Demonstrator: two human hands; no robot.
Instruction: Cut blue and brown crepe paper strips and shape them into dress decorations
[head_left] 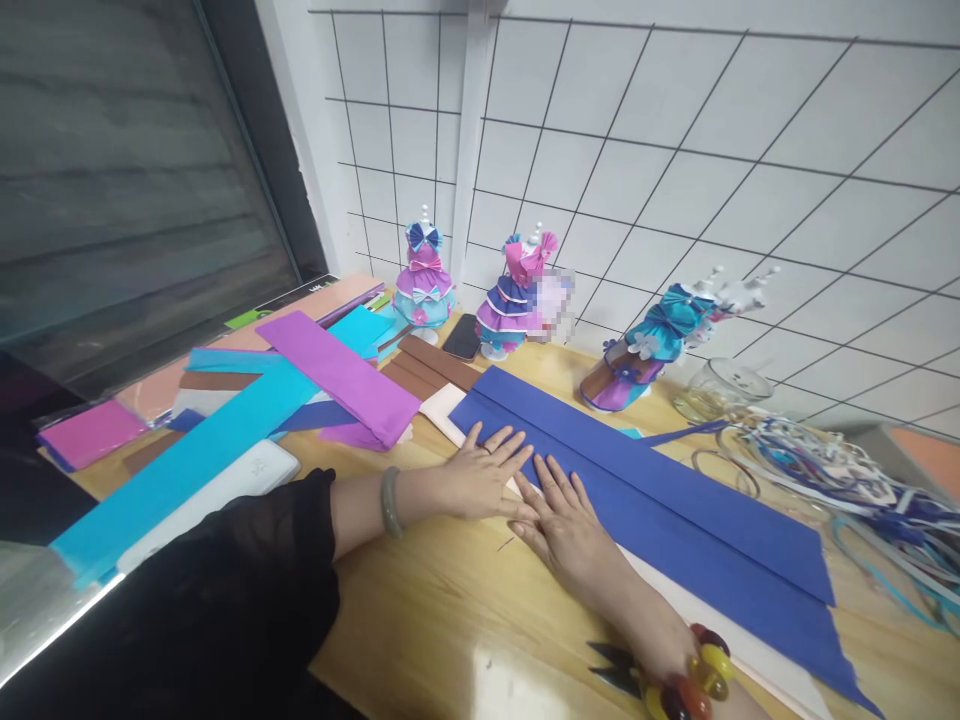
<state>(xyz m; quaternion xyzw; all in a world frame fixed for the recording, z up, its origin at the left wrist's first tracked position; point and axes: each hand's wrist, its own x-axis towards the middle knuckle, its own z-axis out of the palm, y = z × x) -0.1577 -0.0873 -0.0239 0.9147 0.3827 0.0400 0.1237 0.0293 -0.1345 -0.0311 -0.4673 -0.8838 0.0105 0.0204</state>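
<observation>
A long dark-blue strip of crepe-like paper or cloth (637, 500), creased lengthwise, stretches across the wooden table over a pale pink sheet (772, 680). My left hand (484, 478) lies flat at the strip's near left edge, fingers spread. Beside it rests my right hand (566, 530), also flat with fingers apart, on the near edge of the strip. The two hands touch or overlap around the thumbs. Neither one holds anything. Under my right wrist a dark pointed tool (616, 668) shows in part; its kind is hidden.
Purple (345, 375) and turquoise strips (195, 470) lie on the left, near a white flat case (225, 490). Behind stand small dressed mannequins (425, 275) and a phone (462, 338). At right are a clear bowl (724, 385) and tangled ribbons (847, 480).
</observation>
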